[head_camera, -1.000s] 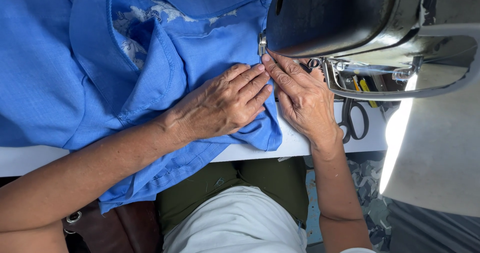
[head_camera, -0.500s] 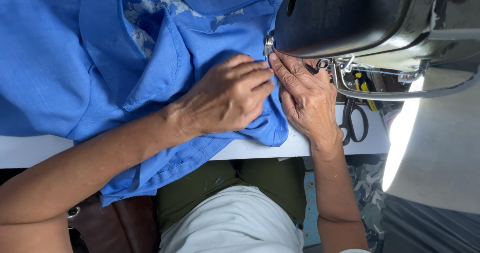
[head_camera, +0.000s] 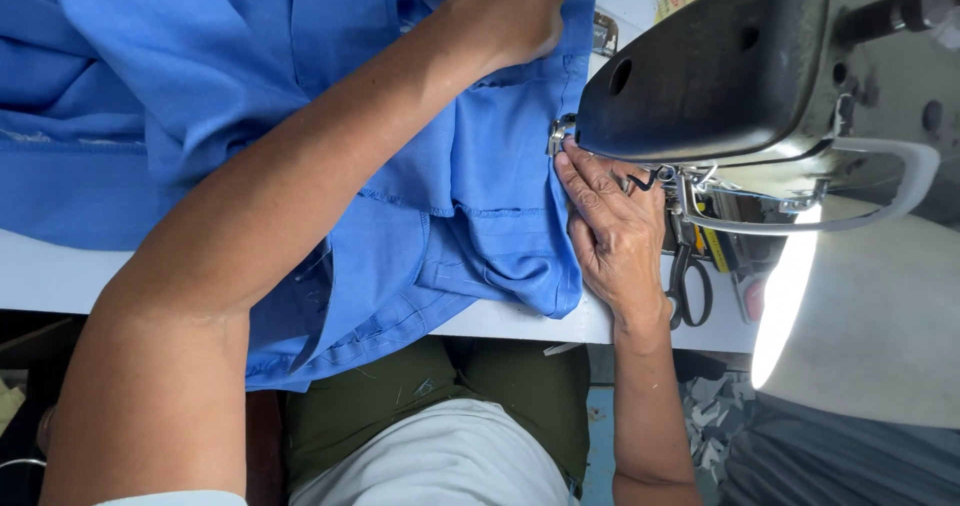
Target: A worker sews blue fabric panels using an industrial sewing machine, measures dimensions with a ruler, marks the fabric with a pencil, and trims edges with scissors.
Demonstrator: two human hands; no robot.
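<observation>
Blue fabric (head_camera: 480, 186) rumpled, flat under both hands, overhanging table (head_camera: 60, 276).

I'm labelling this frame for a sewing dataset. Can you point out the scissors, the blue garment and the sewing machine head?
scissors (head_camera: 690, 286), head view, on the dark handle loops.
blue garment (head_camera: 490, 206), head view, on the flat fabric left of the needle.
sewing machine head (head_camera: 700, 76), head view, on its dark casing.

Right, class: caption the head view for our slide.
Both hands press blue fabric flat beside a sewing machine on a white table.

Machine head (head_camera: 720, 66) low over cloth (head_camera: 480, 196)
</observation>
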